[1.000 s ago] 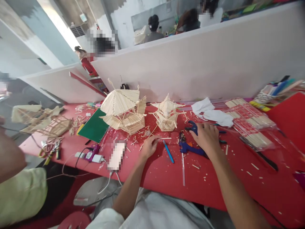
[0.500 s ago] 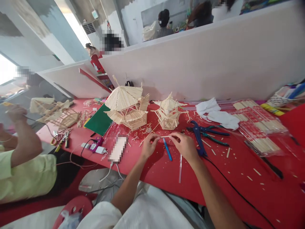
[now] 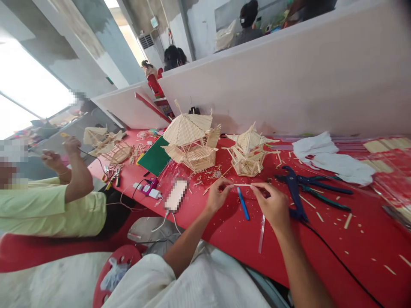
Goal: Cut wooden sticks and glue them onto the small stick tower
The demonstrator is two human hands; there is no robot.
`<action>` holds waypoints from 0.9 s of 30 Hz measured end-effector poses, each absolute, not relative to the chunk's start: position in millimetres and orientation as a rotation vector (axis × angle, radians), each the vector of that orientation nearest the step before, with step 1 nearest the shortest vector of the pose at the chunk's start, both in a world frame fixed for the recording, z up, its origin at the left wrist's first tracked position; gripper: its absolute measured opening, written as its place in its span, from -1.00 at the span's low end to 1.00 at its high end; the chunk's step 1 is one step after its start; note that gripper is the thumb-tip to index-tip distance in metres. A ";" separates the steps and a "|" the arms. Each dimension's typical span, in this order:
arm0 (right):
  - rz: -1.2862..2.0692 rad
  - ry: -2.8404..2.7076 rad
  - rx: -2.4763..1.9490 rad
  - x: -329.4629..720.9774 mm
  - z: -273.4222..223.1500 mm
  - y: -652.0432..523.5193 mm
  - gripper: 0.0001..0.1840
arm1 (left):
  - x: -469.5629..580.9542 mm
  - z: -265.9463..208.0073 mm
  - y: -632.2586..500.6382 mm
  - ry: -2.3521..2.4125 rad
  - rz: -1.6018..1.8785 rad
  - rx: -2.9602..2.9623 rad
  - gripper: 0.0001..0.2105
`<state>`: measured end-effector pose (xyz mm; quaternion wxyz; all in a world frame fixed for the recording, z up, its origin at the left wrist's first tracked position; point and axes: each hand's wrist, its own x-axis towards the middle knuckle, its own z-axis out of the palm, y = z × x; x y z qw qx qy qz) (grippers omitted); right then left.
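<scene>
Between my two hands a short, thin wooden stick [image 3: 242, 185] is held level above the red table. My left hand [image 3: 219, 194] pinches its left end, and my right hand [image 3: 271, 203] pinches the right end. Just below the stick lies a blue pen-like tool [image 3: 243, 204]. Behind my hands stands a small pavilion model [image 3: 248, 154] built of wooden sticks. A larger stick pavilion [image 3: 191, 143] with a tiered roof is to its left. A blue glue gun [image 3: 293, 192] rests close to the right of my right hand.
Pliers [image 3: 327, 186] and a white cloth [image 3: 332, 156] lie to the right, near packs of sticks [image 3: 390, 171]. On the left are a green board [image 3: 156, 156], a phone [image 3: 176, 196] and a power strip [image 3: 149, 188]. A co-worker in a yellow-green shirt [image 3: 80, 205] sits at far left. Stick scraps litter the red table [image 3: 224, 233].
The camera view has turned left, so everything sits further right in the picture. More of the stick shows between my hands, which are slightly further apart. The co-worker's second hand has come into view.
</scene>
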<state>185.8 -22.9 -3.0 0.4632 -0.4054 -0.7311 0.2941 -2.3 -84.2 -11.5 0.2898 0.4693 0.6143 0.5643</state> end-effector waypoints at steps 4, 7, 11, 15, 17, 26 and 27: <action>0.681 -1.792 -0.976 186.4 -1.5 -24.2 -0.60 | -0.1 -10.1 -78.6 1.636 1.550 1.169 -0.76; 0.655 -1.776 -0.984 186.3 -0.2 -24.8 -0.63 | 2.4 -6.7 -75.2 1.622 1.555 1.115 -0.73; 0.645 -1.764 -0.993 186.3 1.8 -24.4 -0.70 | 6.0 -0.8 -71.6 1.614 1.582 1.086 -0.73; 0.679 -1.751 -0.964 185.1 4.8 -24.0 -0.78 | 6.9 2.3 -66.7 1.636 1.603 1.079 -0.75; 0.698 -1.734 -0.973 184.0 5.7 -23.4 -0.81 | 5.5 1.7 -63.9 1.658 1.608 1.105 -0.77; 0.742 -1.685 -1.021 178.5 6.9 -18.1 -0.85 | 1.4 5.4 -57.8 1.665 1.548 1.181 -0.75; 0.746 -1.671 -1.031 177.7 8.4 -17.1 -0.85 | 3.1 6.9 -56.7 1.626 1.557 1.162 -0.74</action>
